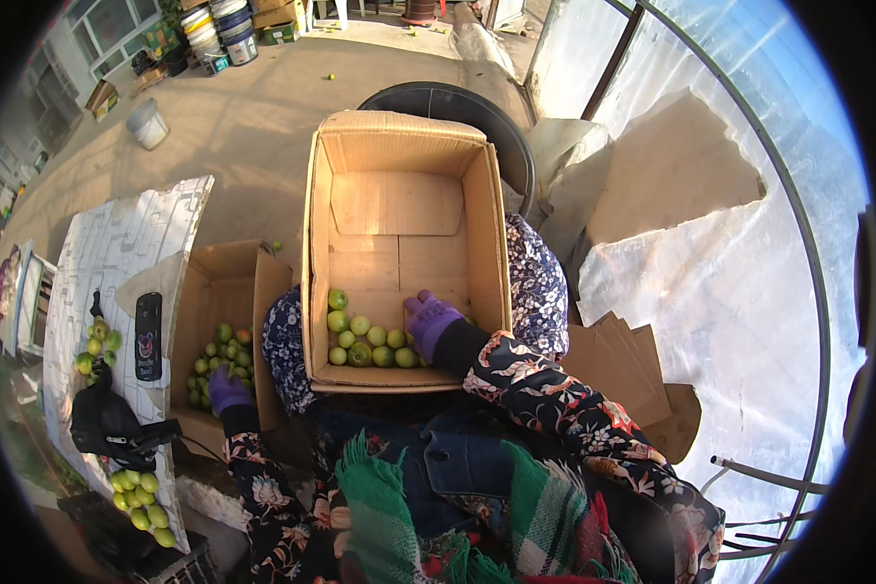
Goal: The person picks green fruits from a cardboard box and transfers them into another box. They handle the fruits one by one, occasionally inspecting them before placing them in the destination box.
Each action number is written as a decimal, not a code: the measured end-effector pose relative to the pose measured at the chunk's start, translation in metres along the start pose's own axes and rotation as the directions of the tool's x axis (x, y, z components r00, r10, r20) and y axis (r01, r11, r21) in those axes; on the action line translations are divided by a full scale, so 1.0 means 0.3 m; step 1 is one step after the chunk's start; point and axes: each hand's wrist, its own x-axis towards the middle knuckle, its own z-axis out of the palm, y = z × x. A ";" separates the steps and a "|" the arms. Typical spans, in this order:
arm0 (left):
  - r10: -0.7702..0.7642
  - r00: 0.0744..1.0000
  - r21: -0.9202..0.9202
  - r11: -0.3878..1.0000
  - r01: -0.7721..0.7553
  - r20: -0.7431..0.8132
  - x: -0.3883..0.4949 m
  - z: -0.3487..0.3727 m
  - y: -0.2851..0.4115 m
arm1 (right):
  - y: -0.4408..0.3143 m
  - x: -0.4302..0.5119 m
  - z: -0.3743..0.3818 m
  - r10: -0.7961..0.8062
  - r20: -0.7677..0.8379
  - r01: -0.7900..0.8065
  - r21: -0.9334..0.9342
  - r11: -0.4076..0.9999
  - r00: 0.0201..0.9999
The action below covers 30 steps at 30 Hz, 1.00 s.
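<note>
An uncovered cardboard box [504, 248] rests on my lap, with several green tomatoes [377, 336] along its near end. My right hand [431, 325], in a purple glove, reaches into this box over the tomatoes at the near right; whether its fingers hold one is hidden. To the left stands a second cardboard box [219, 266] with a heap of green tomatoes [223, 350], one of them reddish. My left hand [228, 390], also gloved in purple, is on the near part of that heap; its fingertips are hidden among the fruit.
A white patterned board [117, 241] at the left bears a phone [148, 336], a black bag [109, 423] and two groups of green tomatoes [142, 504]. A black round tub [438, 95] stands behind the lap box. Cardboard sheets [620, 365] lie at the right, beside plastic sheeting [730, 306].
</note>
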 end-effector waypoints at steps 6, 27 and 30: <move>-0.097 0.995 0.103 0.990 0.095 0.018 -0.031 0.016 0.009 | 0.007 0.015 0.008 0.020 0.016 -0.020 0.011 1.000 1.000; 0.768 0.640 -0.418 0.573 -0.705 -0.025 -0.150 -0.452 1.046 | 0.026 -0.021 -0.016 -0.046 -0.279 0.106 0.206 0.973 0.959; 0.772 0.619 -0.369 0.623 -0.690 0.144 -0.153 -0.396 1.067 | 0.023 -0.028 -0.009 -0.009 -0.509 0.205 0.330 0.921 0.861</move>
